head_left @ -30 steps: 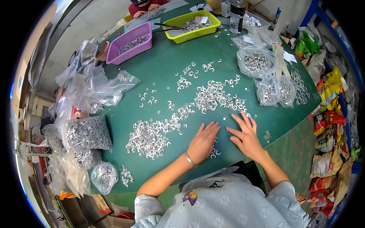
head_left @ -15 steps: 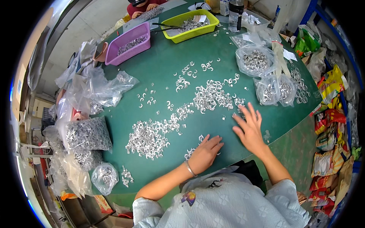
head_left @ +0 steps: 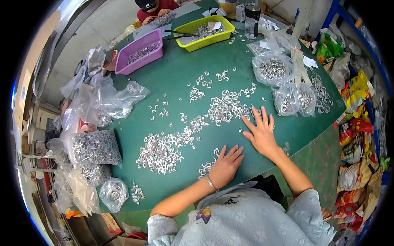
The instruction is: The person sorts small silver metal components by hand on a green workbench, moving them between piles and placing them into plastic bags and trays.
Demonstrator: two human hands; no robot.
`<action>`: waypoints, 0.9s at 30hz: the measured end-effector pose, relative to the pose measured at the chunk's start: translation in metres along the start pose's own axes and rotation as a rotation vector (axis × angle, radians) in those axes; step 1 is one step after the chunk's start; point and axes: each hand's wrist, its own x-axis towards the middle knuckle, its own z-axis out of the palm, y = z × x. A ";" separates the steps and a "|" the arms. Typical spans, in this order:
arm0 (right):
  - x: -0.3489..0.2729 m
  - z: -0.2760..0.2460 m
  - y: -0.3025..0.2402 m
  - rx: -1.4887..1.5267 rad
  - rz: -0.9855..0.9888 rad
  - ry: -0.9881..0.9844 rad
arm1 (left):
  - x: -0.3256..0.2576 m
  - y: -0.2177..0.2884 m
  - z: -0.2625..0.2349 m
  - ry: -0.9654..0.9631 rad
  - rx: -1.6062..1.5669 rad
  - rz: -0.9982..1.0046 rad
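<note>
Small silvery metal pieces, many of them curved, lie in a large heap (head_left: 159, 152) at the middle left of the green table (head_left: 141, 108). A band of them runs up to a second heap (head_left: 227, 107) near the centre. My right hand (head_left: 262, 134) is spread, palm down, with its fingertips at the right end of that heap. My left hand (head_left: 225, 167) rests low with its fingers stretched out, beside a small cluster of pieces (head_left: 205, 169) near the table's front edge. Neither hand shows anything held; whatever is under the palms is hidden.
Clear bags of metal parts (head_left: 274, 67) stand at the right, with loose rings (head_left: 323, 95) alongside. At left are more filled bags (head_left: 97, 146). A purple basin (head_left: 119, 65) and a yellow-green basin (head_left: 193, 44) sit at the back, where another person (head_left: 167, 5) works.
My right hand has shifted slightly left and up, toward the end of the central heap. The left hand has moved a little right, its fingers spreading more.
</note>
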 end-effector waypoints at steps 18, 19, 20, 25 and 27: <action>-0.035 -0.017 -0.002 0.133 0.012 0.019 | -0.030 -0.002 -0.012 0.016 -0.041 -0.030; -0.030 -0.014 -0.004 0.177 0.019 0.072 | -0.026 0.000 -0.013 0.036 -0.045 -0.045; -0.024 -0.009 -0.005 0.182 0.009 0.099 | -0.021 0.000 -0.014 0.059 -0.045 -0.058; -0.010 0.010 0.003 0.129 -0.019 0.170 | -0.003 -0.002 -0.012 0.117 -0.046 -0.053; -0.015 0.007 0.005 0.132 -0.013 0.179 | -0.006 -0.003 -0.012 0.104 -0.028 -0.050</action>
